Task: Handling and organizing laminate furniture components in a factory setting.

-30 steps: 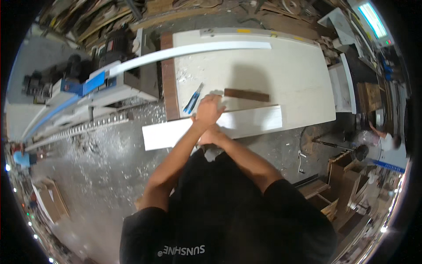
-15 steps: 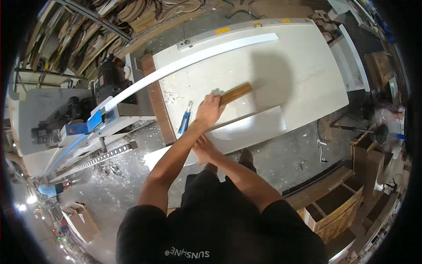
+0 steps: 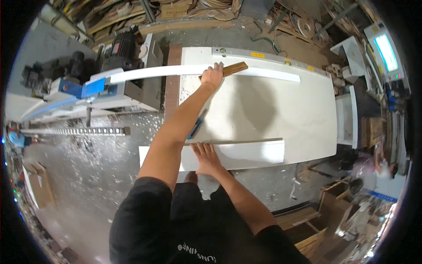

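Observation:
My left hand point(image 3: 212, 75) is wrapped over a short brown wooden block point(image 3: 236, 67), which sticks out to the right of my fingers. The block lies across a long white strip point(image 3: 274, 75) near the far side of the pale tabletop point(image 3: 303, 105). On a white rectangular panel point(image 3: 250, 154) along the table's near edge rests my right hand point(image 3: 206, 159), fingers spread flat and tips by the panel's far edge. A blue utility knife point(image 3: 194, 128) lies between the two hands, partly covered by my left forearm.
A grey spirit level point(image 3: 277, 58) lies along the far table edge. At left stands a machine with a dark motor point(image 3: 122, 46) and blue parts; the strip's left end reaches it. A lit screen point(image 3: 387, 52) is at upper right. Wooden boxes point(image 3: 312, 237) stand at lower right.
My left hand has carried the wooden block away from me, from mid-table onto the white strip. My right hand's fingers now show spread on the panel. The whole view has turned.

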Available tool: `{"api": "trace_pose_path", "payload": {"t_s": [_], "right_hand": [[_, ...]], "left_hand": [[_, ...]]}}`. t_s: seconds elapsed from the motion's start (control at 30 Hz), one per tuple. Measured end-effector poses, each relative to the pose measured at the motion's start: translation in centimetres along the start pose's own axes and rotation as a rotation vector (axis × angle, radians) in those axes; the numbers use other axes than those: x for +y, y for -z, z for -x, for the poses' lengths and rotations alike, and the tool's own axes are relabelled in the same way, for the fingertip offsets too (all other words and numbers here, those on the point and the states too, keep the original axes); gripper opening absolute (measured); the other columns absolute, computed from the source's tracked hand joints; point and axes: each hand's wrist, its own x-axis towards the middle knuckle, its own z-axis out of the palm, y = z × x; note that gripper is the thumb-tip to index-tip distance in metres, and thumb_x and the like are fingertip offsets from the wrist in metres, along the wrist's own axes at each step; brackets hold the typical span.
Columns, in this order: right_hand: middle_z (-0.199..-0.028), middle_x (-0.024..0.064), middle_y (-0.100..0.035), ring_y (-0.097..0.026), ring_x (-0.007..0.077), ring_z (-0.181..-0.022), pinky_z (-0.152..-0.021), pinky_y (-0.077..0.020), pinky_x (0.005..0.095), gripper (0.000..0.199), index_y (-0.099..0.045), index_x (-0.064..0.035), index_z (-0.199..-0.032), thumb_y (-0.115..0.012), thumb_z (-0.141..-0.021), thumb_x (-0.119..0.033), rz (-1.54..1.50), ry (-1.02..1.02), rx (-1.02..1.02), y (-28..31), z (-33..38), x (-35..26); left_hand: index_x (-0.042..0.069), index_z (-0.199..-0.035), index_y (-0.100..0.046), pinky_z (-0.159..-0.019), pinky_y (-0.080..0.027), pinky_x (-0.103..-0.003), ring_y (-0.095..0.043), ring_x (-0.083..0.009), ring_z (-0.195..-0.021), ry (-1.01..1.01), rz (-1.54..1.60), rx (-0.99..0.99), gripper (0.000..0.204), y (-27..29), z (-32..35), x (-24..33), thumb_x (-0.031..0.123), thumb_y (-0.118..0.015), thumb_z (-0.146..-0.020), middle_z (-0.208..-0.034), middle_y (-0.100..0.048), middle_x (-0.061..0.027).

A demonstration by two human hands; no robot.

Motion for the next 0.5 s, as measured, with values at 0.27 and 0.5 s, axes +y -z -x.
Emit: {"api": "trace_pose_path", "payload": {"t_s": [0.27,0.5], "right_hand": [[-0.152,0.0211,-0.048,-0.043,0.0421,-0.145,-0.126,-0.0274,0.0576,0.136,-0.030,-0.0097,-0.166,-0.099,-0.052,-0.037,-0.035,-0.027,0.004,0.3,0.7,-0.1],[-0.141,0.0198,-0.054,-0.052,0.0397,-0.134,-0.120,-0.0336,0.0612,0.142,-0.034,-0.0043,-0.162,-0.103,-0.046,-0.047,0.054,-0.024,-0.011,-1.0,0.6,0.8]], "left_hand": [[0.007,-0.130,-0.061,-0.092,-0.063,-0.047,-0.072,-0.0334,-0.112,-0.145,0.059,-0.134,0.032,-2.6,9.7,0.1,0.017,-0.061,-0.100,-0.127,-0.065,-0.0132],[0.009,-0.137,-0.060,-0.092,-0.059,-0.052,-0.071,-0.0407,-0.111,0.059,0.358,-0.206,0.049,3.6,20.3,-9.5,0.036,-0.073,-0.098,-0.138,-0.062,-0.0163]]}}
